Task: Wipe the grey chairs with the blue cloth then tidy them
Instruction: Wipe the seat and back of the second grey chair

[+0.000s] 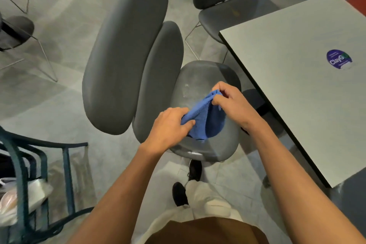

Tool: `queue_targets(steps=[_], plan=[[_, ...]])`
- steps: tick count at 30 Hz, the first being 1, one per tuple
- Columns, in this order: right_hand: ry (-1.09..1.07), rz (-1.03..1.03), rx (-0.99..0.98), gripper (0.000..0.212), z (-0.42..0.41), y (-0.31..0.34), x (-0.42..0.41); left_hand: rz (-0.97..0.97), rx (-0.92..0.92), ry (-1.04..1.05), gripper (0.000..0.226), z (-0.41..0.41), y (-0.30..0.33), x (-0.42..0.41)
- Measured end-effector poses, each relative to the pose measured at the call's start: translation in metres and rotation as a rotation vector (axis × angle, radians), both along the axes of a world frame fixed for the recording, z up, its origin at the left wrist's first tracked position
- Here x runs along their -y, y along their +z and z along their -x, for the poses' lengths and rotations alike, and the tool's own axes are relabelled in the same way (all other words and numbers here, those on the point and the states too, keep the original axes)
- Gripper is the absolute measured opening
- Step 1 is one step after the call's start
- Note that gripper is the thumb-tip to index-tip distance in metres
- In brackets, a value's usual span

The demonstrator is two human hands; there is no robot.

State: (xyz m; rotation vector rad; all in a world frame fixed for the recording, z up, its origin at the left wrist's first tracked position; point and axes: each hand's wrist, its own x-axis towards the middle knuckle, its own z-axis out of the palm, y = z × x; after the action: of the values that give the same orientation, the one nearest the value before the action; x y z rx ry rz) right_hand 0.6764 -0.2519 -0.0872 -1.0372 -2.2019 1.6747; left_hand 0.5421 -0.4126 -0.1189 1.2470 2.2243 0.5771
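Blue cloth (206, 119) hangs stretched between my hands above the grey chair seat (206, 77), left hand (170, 125) and right hand (231, 101) each pinching an edge

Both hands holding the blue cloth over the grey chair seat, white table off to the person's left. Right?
Not quite: the head view shows the white table on the person's right. The rest holds: left hand and right hand both hold the blue cloth over the grey chair seat.

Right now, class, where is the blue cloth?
In the head view the blue cloth is centre frame, held between the left hand and right hand, above the grey chair seat.
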Motion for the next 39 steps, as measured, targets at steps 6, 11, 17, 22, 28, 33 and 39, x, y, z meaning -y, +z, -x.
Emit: queue_targets(steps=[6, 11, 17, 22, 28, 33, 39], plan=[[-0.046, -0.276, 0.001, 0.011, 0.05, -0.016, -0.029, 0.004, -0.068, 0.098, 0.018, 0.036, 0.026, -0.004], [-0.134, -0.115, -0.017, 0.009, 0.093, -0.018, -0.016, -0.031, -0.145, 0.182, 0.02, 0.06, 0.055, -0.002], [-0.193, 0.11, -0.166, 0.006, 0.152, -0.007, 0.015, -0.072, -0.28, 0.308, 0.015, 0.092, 0.087, 0.007], [-0.322, 0.192, -0.287, 0.014, 0.208, -0.004, 0.049, -0.151, -0.511, 0.21, 0.015, 0.133, 0.101, 0.019], [-0.471, 0.21, -0.441, 0.021, 0.266, 0.001, 0.094, -0.264, -0.483, 0.181, 0.02, 0.189, 0.095, 0.039], [-0.538, 0.326, -0.538, 0.059, 0.29, -0.003, 0.127, -0.478, 0.065, 0.274, 0.017, 0.23, 0.073, 0.039], [-0.501, 0.358, -0.409, 0.058, 0.296, -0.005, 0.13, -0.468, 0.633, 0.501, 0.041, 0.25, 0.05, 0.007]])
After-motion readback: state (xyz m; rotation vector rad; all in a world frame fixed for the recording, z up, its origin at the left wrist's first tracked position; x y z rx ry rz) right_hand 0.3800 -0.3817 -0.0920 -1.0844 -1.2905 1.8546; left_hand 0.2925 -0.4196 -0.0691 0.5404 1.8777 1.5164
